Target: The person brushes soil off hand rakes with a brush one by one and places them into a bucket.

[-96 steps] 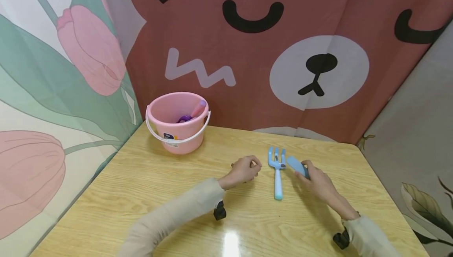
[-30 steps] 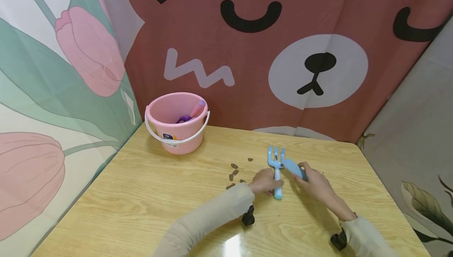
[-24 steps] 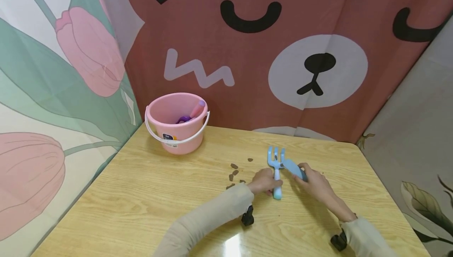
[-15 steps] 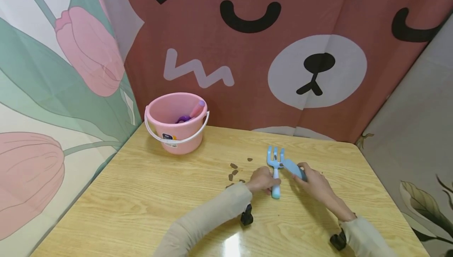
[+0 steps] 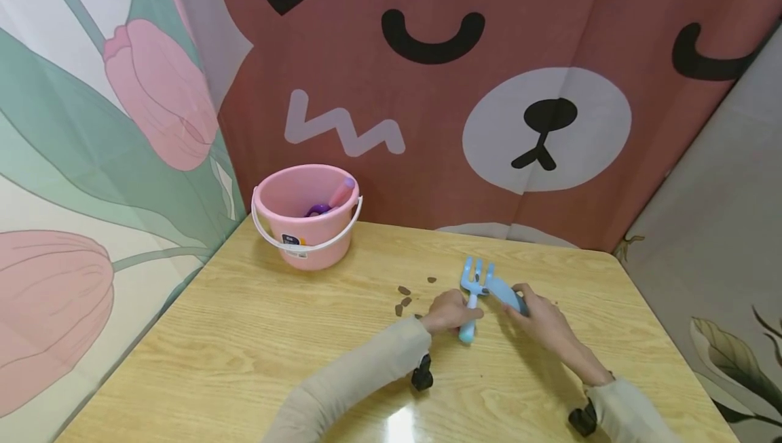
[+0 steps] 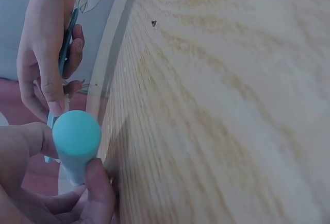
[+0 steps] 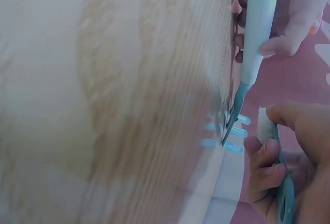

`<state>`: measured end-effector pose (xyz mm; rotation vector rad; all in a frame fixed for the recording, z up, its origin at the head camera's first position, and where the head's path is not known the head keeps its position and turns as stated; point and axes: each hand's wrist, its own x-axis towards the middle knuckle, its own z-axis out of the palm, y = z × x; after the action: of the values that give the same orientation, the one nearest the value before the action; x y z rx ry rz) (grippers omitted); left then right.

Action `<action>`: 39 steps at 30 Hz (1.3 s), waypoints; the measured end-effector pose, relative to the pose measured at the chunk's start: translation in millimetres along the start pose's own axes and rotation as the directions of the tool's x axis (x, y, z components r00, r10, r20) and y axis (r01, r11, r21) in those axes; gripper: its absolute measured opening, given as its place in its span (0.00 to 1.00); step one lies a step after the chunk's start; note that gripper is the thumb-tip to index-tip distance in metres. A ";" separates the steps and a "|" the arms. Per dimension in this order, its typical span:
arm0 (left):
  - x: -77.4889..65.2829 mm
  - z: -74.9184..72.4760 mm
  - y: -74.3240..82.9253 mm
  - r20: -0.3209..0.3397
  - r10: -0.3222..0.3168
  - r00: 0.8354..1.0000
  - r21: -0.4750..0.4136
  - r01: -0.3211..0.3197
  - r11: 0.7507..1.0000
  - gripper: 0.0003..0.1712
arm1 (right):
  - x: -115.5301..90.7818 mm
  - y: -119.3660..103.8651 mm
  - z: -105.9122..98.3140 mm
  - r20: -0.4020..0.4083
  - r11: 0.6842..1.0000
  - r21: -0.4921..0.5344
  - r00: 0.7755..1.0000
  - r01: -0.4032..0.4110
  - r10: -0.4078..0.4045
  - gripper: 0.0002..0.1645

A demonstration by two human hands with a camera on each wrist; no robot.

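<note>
A light-blue toy garden fork (image 5: 467, 329) lies at the table's right middle, its tines pointing to the back wall. Small brown flakes sit on its head. My left hand (image 5: 449, 309) pinches the white handle; its turquoise end cap (image 6: 77, 134) faces the left wrist camera. To the right, my right hand (image 5: 544, 321) grips a blue brush (image 5: 506, 295), whose front end overlaps the fork's head in the head view. White bristles (image 7: 265, 126) show on the brush in the right wrist view, with the fork's tines (image 7: 234, 130) beyond them.
Several brown flakes (image 5: 404, 290) are scattered on the wooden table (image 5: 244, 361) left of my left hand. A pink bucket (image 5: 311, 231) with a white handle stands at the back left, holding purple and pink items. Printed cloth (image 5: 342, 43) hangs behind the table.
My left hand has come right and taken hold of the fork's handle, uncovering the brown flakes. Lately the handle end has swung left. The brush has shifted slightly left to the fork's head.
</note>
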<state>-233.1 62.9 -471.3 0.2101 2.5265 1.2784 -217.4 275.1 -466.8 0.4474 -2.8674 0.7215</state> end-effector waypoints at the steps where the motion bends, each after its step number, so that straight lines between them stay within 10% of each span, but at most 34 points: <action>1: 0.2 0.1 -0.7 0.000 0.001 1.000 0.002 -0.001 1.000 0.23 | -0.5 0.1 0.5 0.000 1.000 0.002 1.000 0.000 0.000 0.29; 28: -4.1 -19.6 -19.2 0.068 0.014 0.998 -0.212 0.001 0.977 0.17 | 0.9 -9.9 5.0 0.002 0.999 0.023 1.000 0.026 -0.026 0.28; 39: -5.7 -29.8 -27.9 0.042 0.056 0.998 -0.121 -0.050 0.991 0.12 | 4.9 -19.2 9.6 0.004 0.999 0.043 1.000 0.027 -0.027 0.28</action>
<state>-237.4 22.1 -476.0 0.2775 2.4119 1.4242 -216.6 253.1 -465.8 0.4927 -2.8493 0.7804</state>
